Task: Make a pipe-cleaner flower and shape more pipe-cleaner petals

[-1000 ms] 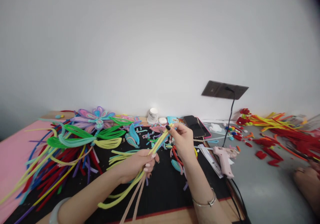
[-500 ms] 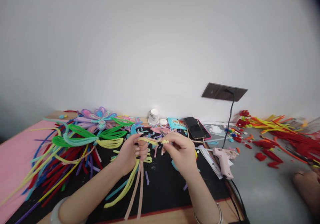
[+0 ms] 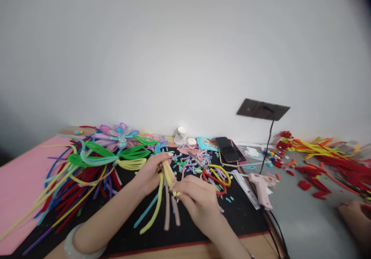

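Note:
Near the middle of the black mat, my left hand (image 3: 155, 172) is closed round a bundle of pipe cleaners (image 3: 168, 173) in pink and yellow. Long yellow, blue and pink ends hang below it. My right hand (image 3: 195, 197) pinches the bundle's lower part, where short pale-yellow tips poke out between thumb and finger. Left of my hands lies a looped bow of green, mint and yellow pipe cleaners (image 3: 98, 158). Behind that rests a pastel pipe-cleaner flower (image 3: 120, 135).
Pipe-cleaner scraps and red-and-yellow-handled scissors (image 3: 223, 174) lie behind my right hand. A pink glue gun (image 3: 261, 189) with a black cord is to the right. Phones (image 3: 227, 150) and a paper cup (image 3: 181, 134) stand by the wall. Another person's hand (image 3: 355, 214) is at far right.
My right hand has moved down and toward me, and the held bundle now slopes downward instead of lying level. The scissors behind have come into sight.

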Demonstrator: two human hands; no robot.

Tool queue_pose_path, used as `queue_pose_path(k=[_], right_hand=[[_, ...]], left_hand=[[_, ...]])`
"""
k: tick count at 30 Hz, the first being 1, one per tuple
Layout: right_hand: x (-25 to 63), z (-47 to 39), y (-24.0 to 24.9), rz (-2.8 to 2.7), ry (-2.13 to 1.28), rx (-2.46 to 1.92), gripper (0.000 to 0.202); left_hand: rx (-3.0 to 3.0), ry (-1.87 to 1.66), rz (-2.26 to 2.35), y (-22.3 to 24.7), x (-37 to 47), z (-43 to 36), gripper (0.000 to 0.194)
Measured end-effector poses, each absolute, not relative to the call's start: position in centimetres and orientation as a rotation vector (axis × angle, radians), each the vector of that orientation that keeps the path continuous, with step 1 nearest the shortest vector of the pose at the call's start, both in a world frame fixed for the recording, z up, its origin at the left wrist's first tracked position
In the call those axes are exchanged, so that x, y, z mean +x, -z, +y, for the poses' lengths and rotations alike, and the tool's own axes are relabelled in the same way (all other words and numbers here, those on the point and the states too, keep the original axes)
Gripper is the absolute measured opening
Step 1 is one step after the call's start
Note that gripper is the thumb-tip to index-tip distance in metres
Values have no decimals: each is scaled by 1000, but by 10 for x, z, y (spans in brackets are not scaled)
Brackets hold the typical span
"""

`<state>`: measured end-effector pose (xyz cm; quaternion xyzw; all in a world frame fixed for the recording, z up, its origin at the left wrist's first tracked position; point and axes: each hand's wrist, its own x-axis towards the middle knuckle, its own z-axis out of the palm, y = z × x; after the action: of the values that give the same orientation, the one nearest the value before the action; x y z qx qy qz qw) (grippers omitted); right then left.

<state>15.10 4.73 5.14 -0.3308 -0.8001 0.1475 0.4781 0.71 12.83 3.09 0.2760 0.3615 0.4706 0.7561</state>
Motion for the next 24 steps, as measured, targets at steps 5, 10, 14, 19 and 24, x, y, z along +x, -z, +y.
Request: queue_pose_path(k=[5,10,14,19,24], right_hand=[[152,43,-46,-1986,-349,-797,22],[156,37,-40,-1972,-374,-823,22],[157,33,-39,-1951,-373,-793,23],[156,28,-39,-1981,-383,-780,23],[153,22,-38,-2035,-375,-735,23]], left_hand=[[568,-1065,660,-33,8,127,9],[469,-1090,628,-40,12,120,5],[465,-1101,566,-45,15,114,10],[624,-1079,601,-52,15,112,23],[772,-1184,721,-51,14,118,29]])
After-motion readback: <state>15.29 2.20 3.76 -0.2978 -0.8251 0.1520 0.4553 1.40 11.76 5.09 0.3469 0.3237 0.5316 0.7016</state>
